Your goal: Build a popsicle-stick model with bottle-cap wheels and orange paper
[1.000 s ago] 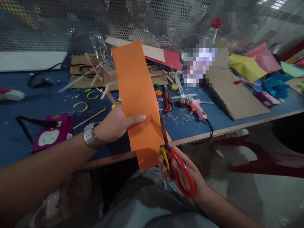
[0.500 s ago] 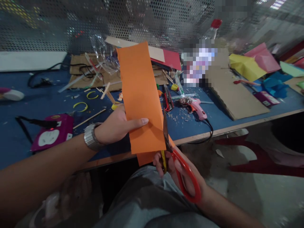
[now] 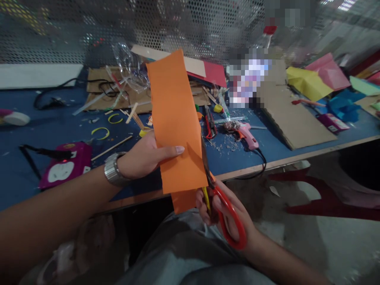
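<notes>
My left hand [image 3: 142, 156], with a metal watch on its wrist, holds a long orange paper strip [image 3: 175, 118] upright over the table's front edge, thumb across its face. My right hand [image 3: 228, 215] grips red-and-yellow scissors [image 3: 221, 206] at the strip's lower right. The blades point up along the paper's right edge and look nearly closed on it. A narrower end of the strip hangs below the cut, over my lap.
The blue table [image 3: 59, 126] carries a pink glue gun [image 3: 245, 132], red pliers [image 3: 209, 124], a magenta power strip [image 3: 63, 164], cardboard sheets [image 3: 292, 118], sticks, yellow rings and coloured paper [image 3: 314, 81]. A perforated metal screen stands behind. A red plastic chair [image 3: 320, 198] is at the right.
The scissors have worked along the strip's right edge, opening wider and then closing again. The paper has shifted slightly to the right in my left hand.
</notes>
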Tool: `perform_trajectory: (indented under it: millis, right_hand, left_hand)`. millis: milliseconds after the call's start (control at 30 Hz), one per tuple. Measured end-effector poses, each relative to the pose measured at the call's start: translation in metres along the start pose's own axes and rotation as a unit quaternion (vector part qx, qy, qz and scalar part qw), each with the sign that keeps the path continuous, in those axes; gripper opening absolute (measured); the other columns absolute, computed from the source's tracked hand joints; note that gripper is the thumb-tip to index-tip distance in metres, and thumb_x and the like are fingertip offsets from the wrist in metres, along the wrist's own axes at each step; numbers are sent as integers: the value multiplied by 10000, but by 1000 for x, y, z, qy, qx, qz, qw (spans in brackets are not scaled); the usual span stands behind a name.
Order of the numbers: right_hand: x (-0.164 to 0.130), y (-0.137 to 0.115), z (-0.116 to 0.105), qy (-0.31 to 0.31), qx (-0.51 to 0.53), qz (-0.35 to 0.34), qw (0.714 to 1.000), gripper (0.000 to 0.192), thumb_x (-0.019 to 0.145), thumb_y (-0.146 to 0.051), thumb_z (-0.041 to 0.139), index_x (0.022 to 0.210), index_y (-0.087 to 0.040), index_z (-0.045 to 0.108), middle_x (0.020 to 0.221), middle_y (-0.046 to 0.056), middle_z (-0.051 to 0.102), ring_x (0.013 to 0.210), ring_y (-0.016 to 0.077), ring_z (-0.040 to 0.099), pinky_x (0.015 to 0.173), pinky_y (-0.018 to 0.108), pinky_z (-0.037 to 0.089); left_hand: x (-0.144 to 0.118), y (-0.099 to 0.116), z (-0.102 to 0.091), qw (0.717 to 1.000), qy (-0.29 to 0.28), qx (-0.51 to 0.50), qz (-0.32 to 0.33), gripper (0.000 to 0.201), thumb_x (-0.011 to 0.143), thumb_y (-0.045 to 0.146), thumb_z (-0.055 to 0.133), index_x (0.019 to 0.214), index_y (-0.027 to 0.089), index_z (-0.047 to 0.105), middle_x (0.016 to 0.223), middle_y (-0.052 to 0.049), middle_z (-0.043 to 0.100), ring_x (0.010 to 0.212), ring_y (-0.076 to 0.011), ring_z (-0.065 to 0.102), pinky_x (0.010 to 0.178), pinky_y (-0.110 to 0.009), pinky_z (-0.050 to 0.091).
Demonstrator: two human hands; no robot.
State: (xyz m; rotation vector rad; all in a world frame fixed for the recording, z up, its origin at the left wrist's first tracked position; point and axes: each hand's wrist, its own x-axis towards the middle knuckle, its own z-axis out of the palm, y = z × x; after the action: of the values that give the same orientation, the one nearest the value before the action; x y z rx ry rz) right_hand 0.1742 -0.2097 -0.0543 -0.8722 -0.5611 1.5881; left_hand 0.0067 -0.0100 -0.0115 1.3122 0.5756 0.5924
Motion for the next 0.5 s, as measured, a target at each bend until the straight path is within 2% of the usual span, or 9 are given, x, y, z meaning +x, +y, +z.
perform_trajectory:
  millis: [200,300,400,500]
  right_hand:
    - [-1,4,-1,5,-6,-29,1000,432,965,-529,785,1299,-260,732,956,21,664,657,100,494,627,257,386]
    - [-2,4,0,7,-3,-21,1000,445,960,-522,797,1320,-270,726,951,19,661,662,102,500,635,262,387]
    - [-3,3,2,12,-3,-14,1000,405,952,-517,811,1266,-272,739,943,15,664,651,94,504,626,254,384]
    - [-2,2,2,12,-6,-11,1000,359,959,-520,801,1202,-261,747,933,15,656,640,86,500,611,243,380]
  left_hand:
    - [0,0,0,1000,-15,-5,3,426,848,328,917,1226,200,765,1321,-114,810,1166,-311,791,958,-401,668]
    - [0,0,-1,1000,-27,-2,4,412,859,314,903,1223,181,761,1326,-118,807,1154,-307,789,966,-417,663]
    - [0,0,-1,999,-34,-5,7,456,878,306,886,1279,153,731,1374,-139,785,1192,-322,770,1000,-451,652]
    - [1,-1,-1,999,-35,-5,12,467,886,304,884,1292,139,720,1374,-149,783,1178,-315,772,980,-434,656]
